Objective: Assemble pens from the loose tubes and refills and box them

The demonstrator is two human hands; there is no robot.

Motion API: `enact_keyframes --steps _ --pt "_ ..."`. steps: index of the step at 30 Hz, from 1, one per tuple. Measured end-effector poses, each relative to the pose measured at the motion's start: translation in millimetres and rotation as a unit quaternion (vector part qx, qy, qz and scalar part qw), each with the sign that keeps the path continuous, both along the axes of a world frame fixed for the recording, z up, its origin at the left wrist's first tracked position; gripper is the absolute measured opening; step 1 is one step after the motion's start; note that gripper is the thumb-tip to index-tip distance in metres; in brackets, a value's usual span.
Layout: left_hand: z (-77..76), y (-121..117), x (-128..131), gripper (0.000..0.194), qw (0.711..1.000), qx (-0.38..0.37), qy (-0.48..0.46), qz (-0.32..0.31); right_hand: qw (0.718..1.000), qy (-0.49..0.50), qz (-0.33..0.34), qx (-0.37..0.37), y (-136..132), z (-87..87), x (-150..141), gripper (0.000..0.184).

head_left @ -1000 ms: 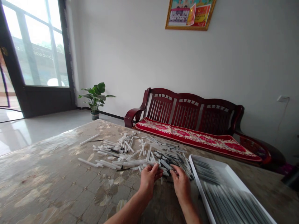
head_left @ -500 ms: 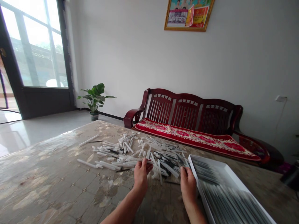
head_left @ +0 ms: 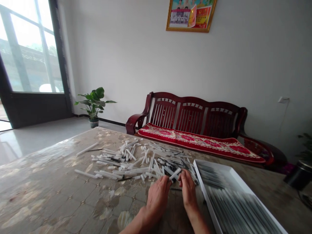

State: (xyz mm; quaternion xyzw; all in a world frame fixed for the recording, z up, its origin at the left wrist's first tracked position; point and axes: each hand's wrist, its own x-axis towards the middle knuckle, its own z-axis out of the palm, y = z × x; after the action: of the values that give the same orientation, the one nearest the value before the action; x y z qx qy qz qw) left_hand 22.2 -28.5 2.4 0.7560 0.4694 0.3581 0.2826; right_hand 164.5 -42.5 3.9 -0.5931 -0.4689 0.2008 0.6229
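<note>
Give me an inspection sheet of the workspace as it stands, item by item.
Surface: glossy stone-patterned tabletop.
Job's things: heap of loose white plastic tubes, some with thin black rods; white rectangular tray of tubes in rows, blurred.
Clutter: dark cylindrical object beyond the table's right side.
Grippers: left hand and right hand at the heap's near edge; any grasp unclear.
Cables: thin white cord below a white wall socket.
Surroundings: dark red wooden bench, potted green plant.

White plastic tubes [head_left: 143,162] heaped on a patterned tabletop [head_left: 48,182]
Left hand [head_left: 158,199] and right hand [head_left: 188,191] touch the heap's near edge, beside a white tray [head_left: 206,197]
</note>
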Motion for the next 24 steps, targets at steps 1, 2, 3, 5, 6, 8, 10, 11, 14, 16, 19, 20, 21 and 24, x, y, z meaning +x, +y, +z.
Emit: enact_keyframes --steps 1,2,3,5,6,8,10,11,14,16,19,20,21,24 --pt "2.9 -2.2 -0.7 0.023 1.0 0.003 0.028 -0.009 1.0 0.006 0.015 0.006 -0.7 2.6 -3.9 0.046" --pt "5.9 -3.9 -1.3 0.023 0.999 0.004 0.047 -0.015 1.0 0.008 0.019 0.012 -1.0 4.5 -6.4 0.045" --pt "8.7 -5.0 -1.7 0.024 0.998 0.001 0.058 -0.019 1.0 0.007 0.015 0.018 -1.0 5.7 -7.7 0.045" --pt "13.3 -5.7 -1.8 0.027 0.998 -0.023 0.062 -0.024 1.0 0.003 -0.001 0.029 -0.3 6.3 -7.3 0.046" --pt "15.1 -5.2 -1.5 0.029 0.997 -0.041 0.053 -0.03 0.999 0.005 -0.005 0.033 0.4 5.8 -6.4 0.047" --pt "18.4 -2.9 -1.2 0.034 0.995 -0.08 0.005 -0.056 0.999 0.026 0.002 0.035 1.7 4.1 -4.8 0.048" --pt "22.2 1.1 -2.3 0.04 0.982 -0.147 -0.073 -0.098 0.997 0.067 0.025 0.033 2.3 2.1 -5.0 0.047" --pt "24.5 3.9 -3.9 0.043 0.964 -0.209 -0.113 -0.123 0.995 0.091 0.039 0.031 2.3 1.2 -6.1 0.047" --pt "31.3 14.9 -13.0 0.046 0.843 -0.458 -0.184 -0.214 0.984 0.159 0.071 0.032 1.2 0.4 -12.3 0.045" --pt "33.8 22.3 -20.5 0.04 0.748 -0.56 -0.213 -0.286 0.978 0.191 0.081 0.035 0.5 2.0 -16.5 0.045" --pt "32.4 26.1 -26.9 0.033 0.666 -0.609 -0.251 -0.349 0.972 0.22 0.079 0.036 1.2 6.3 -17.4 0.045" --pt "30.9 24.6 -26.8 0.033 0.659 -0.615 -0.252 -0.353 0.971 0.227 0.069 0.039 1.8 7.6 -15.9 0.045" --pt "29.1 21.8 -25.4 0.033 0.665 -0.614 -0.247 -0.346 0.971 0.23 0.056 0.04 2.4 8.5 -13.9 0.045" --pt "23.4 10.6 -16.2 0.042 0.744 -0.564 -0.229 -0.276 0.975 0.221 0.012 0.035 3.5 6.9 -8.8 0.046"
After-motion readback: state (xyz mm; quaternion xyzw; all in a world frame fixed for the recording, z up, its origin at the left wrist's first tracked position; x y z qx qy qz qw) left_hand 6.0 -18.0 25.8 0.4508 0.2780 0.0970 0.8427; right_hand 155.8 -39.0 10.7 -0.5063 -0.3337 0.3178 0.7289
